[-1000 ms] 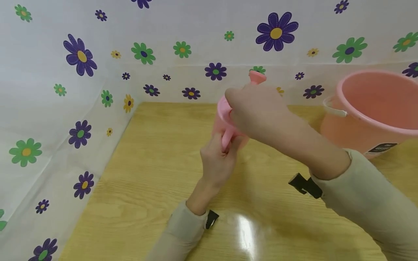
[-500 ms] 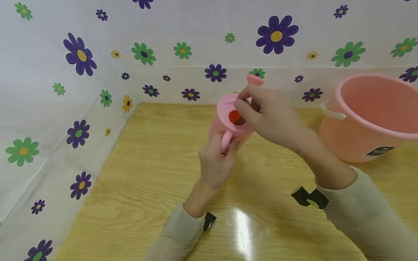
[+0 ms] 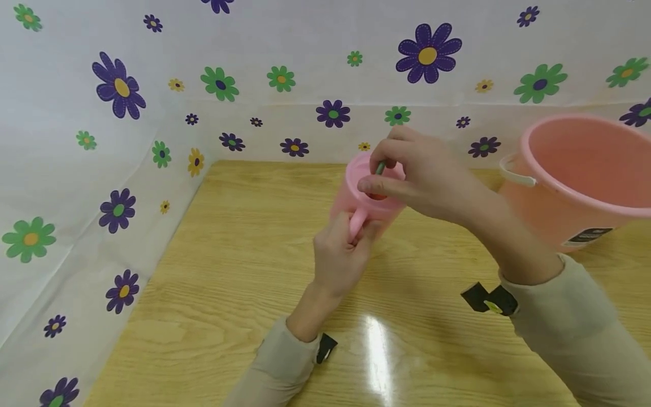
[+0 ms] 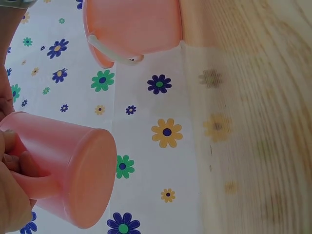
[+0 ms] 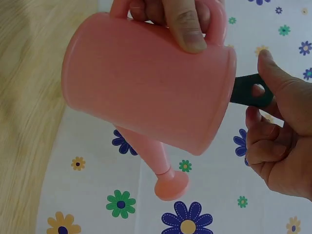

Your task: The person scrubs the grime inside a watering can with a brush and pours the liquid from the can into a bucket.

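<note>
From the left, here's the left hand (image 3: 339, 254), fingers curled snugly round the side loop of the pink watering can (image 3: 342, 198), which hangs above the surface (image 3: 229, 271) at one o'clock from that wrist. And there's the key line: a dark green handle (image 5: 243, 90) pokes out of the can's mouth, its long axis roughly following the can's, at nine o'clock from the right hand (image 3: 432, 175), the nearer hand, whose thumb and bent fingers pinch it, set only as far apart as it needs. Over at three o'clock, the pink bucket (image 3: 554, 209), cut off at the right. Whatever the handle joins inside is hidden; a red patch (image 3: 377, 196) in there is hard to read
</note>
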Action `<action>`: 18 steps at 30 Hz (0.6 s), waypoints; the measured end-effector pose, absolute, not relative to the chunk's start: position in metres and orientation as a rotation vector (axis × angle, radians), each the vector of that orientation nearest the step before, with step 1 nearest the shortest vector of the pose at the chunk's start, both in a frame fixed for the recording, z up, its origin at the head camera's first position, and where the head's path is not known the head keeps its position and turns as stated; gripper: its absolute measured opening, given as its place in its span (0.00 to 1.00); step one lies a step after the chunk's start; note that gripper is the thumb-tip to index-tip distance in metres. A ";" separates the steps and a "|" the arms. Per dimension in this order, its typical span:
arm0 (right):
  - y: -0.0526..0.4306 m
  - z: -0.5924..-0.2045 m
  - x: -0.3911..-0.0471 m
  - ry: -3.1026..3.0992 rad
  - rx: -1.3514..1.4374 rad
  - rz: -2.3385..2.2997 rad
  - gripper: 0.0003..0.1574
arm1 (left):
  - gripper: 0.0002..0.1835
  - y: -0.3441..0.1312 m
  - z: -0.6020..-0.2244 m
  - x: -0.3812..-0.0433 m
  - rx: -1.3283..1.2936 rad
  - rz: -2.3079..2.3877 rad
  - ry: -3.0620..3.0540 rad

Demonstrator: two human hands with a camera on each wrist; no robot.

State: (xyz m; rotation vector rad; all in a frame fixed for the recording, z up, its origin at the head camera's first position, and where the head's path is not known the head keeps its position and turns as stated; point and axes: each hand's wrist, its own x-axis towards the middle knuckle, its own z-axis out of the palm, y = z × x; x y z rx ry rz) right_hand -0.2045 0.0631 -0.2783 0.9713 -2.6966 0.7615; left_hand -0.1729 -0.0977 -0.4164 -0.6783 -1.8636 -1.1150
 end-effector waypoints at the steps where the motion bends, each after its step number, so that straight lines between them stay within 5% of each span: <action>1: 0.061 -0.281 -0.205 -2.655 0.995 0.716 0.13 | 0.21 -0.098 -0.417 -0.173 -0.674 -1.118 -1.859; 18: 0.069 -0.260 -0.196 -2.796 1.140 0.900 0.04 | 0.20 -0.104 -0.409 -0.173 -0.673 -1.151 -1.882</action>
